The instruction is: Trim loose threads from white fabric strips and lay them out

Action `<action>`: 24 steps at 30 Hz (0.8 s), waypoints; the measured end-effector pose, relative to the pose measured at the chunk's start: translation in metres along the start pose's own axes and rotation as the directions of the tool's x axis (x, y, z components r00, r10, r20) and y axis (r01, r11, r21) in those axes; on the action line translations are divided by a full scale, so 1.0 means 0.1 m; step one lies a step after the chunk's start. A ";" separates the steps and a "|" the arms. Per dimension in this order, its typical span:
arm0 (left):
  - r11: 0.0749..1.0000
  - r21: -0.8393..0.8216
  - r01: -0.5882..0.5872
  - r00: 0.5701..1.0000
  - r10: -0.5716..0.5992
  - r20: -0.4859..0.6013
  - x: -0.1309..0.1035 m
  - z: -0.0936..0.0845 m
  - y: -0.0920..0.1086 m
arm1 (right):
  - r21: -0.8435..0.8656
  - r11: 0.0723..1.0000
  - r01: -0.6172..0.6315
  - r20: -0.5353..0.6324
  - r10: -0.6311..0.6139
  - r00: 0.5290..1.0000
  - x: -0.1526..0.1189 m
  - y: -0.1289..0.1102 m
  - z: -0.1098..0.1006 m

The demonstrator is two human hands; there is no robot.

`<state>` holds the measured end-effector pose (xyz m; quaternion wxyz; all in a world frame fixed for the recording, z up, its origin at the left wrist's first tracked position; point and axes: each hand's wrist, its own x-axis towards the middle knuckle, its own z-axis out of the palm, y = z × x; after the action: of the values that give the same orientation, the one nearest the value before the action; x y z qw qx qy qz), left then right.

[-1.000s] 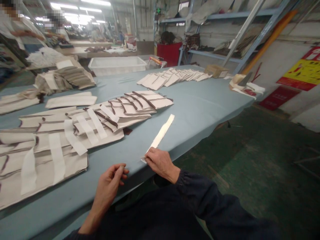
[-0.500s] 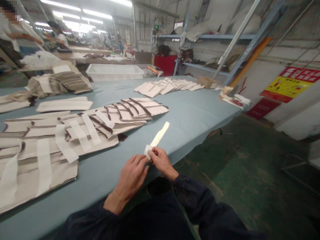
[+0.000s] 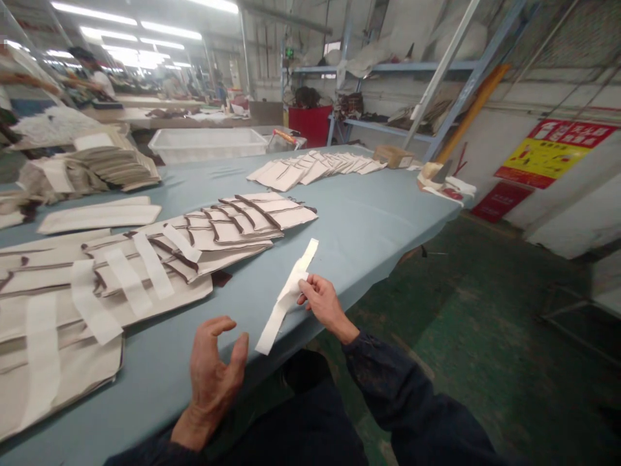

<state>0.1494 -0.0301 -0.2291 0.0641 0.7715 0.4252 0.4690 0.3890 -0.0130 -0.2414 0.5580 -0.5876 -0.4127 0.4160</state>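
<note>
At far left, overlapping pieces of cream fabric with dark brown edging lie on a table with a smooth blue-grey covering; 5 short, flat, translucent white bands rest across them at a slant, set apart from each other. To their right, near the table's front edge, the bare left hand is raised, its thumb and index finger curved and wide apart, with nothing between them.

At centre lies a long, narrow, white strip, running obliquely from near the front edge towards the far side. Its lower end is just beside the left fingertips, not touching. Near its middle the strip overlaps or folds; whether it is 1 piece or 2 cannot be told. Immediately right, the bare right hand, in a dark blue cuffed sleeve, pinches the strip at the overlap between thumb and index finger.

For good handling, the right pinch should probably remain light and close to the overlap, so that the material does not crease. The left fingertips would best take the lower end by its margins, letting both hands share an even tension; a pull from 1 side could twist or curl it.
</note>
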 end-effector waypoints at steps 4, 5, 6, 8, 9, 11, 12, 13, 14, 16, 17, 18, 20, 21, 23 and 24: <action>0.960 -0.023 -0.278 0.907 0.270 0.323 0.19 0.09 0.09 | 0.043 0.999 -0.009 -0.023 0.010 1.000 0.01 0.02 0.07; 0.940 -0.038 -0.338 0.855 0.323 0.405 0.21 0.14 0.08 | 0.051 0.999 -0.008 -0.035 0.010 0.999 0.03 0.01 0.07; 0.923 -0.053 -0.382 0.811 0.362 0.459 0.23 0.19 0.06 | 0.059 0.998 -0.007 -0.050 0.010 0.999 0.07 -0.02 0.05; 0.905 -0.081 -0.419 0.765 0.399 0.505 0.25 0.27 0.01 | 0.074 0.997 -0.002 -0.086 0.008 0.996 0.18 -0.10 -0.03; 0.902 -0.093 -0.422 0.756 0.407 0.513 0.25 0.30 -0.02 | 0.082 0.997 0.001 -0.106 0.008 0.994 0.26 -0.15 -0.09; 0.900 -0.107 -0.423 0.753 0.415 0.510 0.25 0.32 -0.07 | 0.099 0.995 0.003 -0.151 0.012 0.989 0.44 -0.28 -0.25; 0.897 -0.113 -0.427 0.755 0.422 0.502 0.25 0.32 -0.09 | 0.109 0.994 0.002 -0.174 0.017 0.985 0.55 -0.35 -0.33; 0.894 -0.117 -0.433 0.757 0.431 0.492 0.24 0.32 -0.10 | 0.121 0.993 -0.002 -0.196 0.026 0.980 0.65 -0.42 -0.40; 0.889 -0.117 -0.443 0.759 0.441 0.479 0.24 0.32 -0.11 | 0.135 0.991 -0.007 -0.217 0.037 0.976 0.77 -0.49 -0.46; 0.882 -0.103 -0.461 0.764 0.453 0.459 0.24 0.32 -0.12 | 0.168 0.986 -0.016 -0.252 0.059 0.966 0.99 -0.62 -0.54; 0.878 -0.092 -0.470 0.764 0.457 0.455 0.24 0.32 -0.12 | 0.185 0.983 -0.019 -0.267 0.068 0.961 1.10 -0.67 -0.55; 0.875 -0.081 -0.477 0.763 0.458 0.456 0.23 0.32 -0.12 | 0.201 0.980 -0.019 -0.281 0.076 0.957 1.21 -0.72 -0.55; 0.876 -0.065 -0.478 0.754 0.447 0.481 0.22 0.32 -0.12 | 0.226 0.974 -0.019 -0.311 0.091 0.946 1.42 -0.79 -0.53; 0.879 -0.059 -0.472 0.749 0.436 0.500 0.22 0.33 -0.12 | 0.235 0.972 -0.019 -0.331 0.099 0.939 1.53 -0.81 -0.52; 0.884 -0.049 -0.466 0.737 0.418 0.531 0.21 0.34 -0.14 | 0.242 0.970 -0.022 -0.380 0.116 0.918 1.73 -0.82 -0.50; 0.882 -0.044 -0.469 0.733 0.416 0.538 0.21 0.34 -0.14 | 0.240 0.970 -0.024 -0.406 0.123 0.905 1.82 -0.81 -0.49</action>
<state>0.1715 0.0042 -0.2409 0.0293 0.9514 0.2160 0.2175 0.4912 0.1474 -0.1640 0.6814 -0.6098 -0.2101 0.3461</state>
